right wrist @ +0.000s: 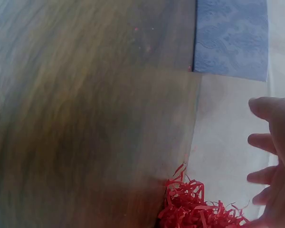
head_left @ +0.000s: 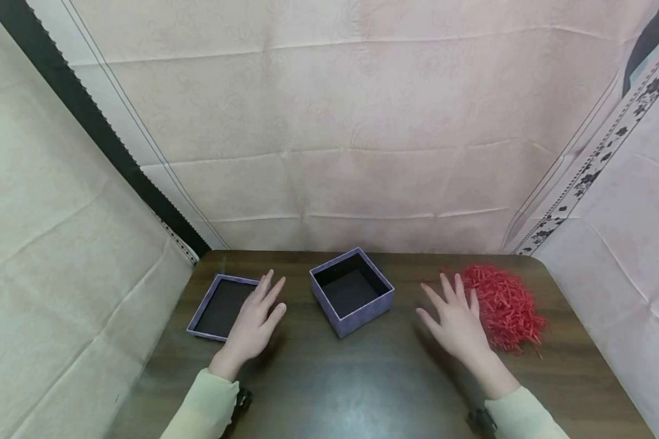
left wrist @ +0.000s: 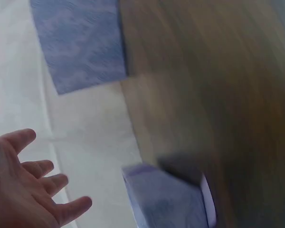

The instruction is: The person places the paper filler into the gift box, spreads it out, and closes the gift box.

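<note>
Currently both hands are up over the table, fingers spread, with the uncovered box between them.
Left hand (head_left: 251, 323): fingers extended and splayed, overlapping the right edge of the lid (head_left: 218, 308) in the head view; lid lies hollow side up, black inside, purple rim. Right hand (head_left: 457, 323): fingers likewise extended and spread, just left of the red paper shreds (head_left: 506, 310), little finger at the pile's edge; contact unclear from these angles. Box (head_left: 367, 316): mid-table near the far edge, mouth up, corner toward the wearer, purple patterned walls, black lining. Table (head_left: 340, 384) is dark wood grain; pale cloth (head_left: 362, 122) hangs behind. Pale green sleeves (head_left: 204, 402) on both arms.
</note>
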Motion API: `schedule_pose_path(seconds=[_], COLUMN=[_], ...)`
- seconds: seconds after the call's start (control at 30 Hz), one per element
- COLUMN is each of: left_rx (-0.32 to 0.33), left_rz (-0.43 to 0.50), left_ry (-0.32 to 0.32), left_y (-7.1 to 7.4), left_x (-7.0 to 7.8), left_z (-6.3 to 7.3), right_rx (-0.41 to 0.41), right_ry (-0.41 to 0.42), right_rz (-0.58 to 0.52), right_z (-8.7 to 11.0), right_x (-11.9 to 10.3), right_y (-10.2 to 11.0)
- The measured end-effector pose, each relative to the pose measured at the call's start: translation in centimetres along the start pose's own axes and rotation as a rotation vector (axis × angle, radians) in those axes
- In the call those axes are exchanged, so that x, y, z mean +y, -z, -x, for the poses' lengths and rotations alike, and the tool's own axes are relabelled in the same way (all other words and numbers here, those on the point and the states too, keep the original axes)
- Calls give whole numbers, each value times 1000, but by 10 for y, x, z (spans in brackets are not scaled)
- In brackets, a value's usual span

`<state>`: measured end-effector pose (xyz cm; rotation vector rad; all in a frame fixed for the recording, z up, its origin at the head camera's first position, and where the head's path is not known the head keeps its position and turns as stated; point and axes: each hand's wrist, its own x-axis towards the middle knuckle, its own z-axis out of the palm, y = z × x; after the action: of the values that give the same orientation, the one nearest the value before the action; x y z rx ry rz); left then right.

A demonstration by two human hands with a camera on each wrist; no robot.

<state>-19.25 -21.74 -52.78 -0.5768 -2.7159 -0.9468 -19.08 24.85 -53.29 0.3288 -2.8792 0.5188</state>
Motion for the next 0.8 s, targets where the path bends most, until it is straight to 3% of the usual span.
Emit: schedule_pose_path(seconds=[0.2,0.37,0.6,0.8], left_rx=[127,232,252,224], left_rz=[232,376,538,620], left_ry=[3,75,257,331], left_y=[-13,-32,-62,-83], left_x=[24,46,78,98], left_z=[-1,-5,-11,-15], right_rx=[96,161,252,255], right_ry=[22,-27,-120,-186], right_rz=[-76,-205,-368,-409], right_z=[2,9,11,14], right_x=[0,-5,-15,-20], right_y=[1,-1,-8,-12])
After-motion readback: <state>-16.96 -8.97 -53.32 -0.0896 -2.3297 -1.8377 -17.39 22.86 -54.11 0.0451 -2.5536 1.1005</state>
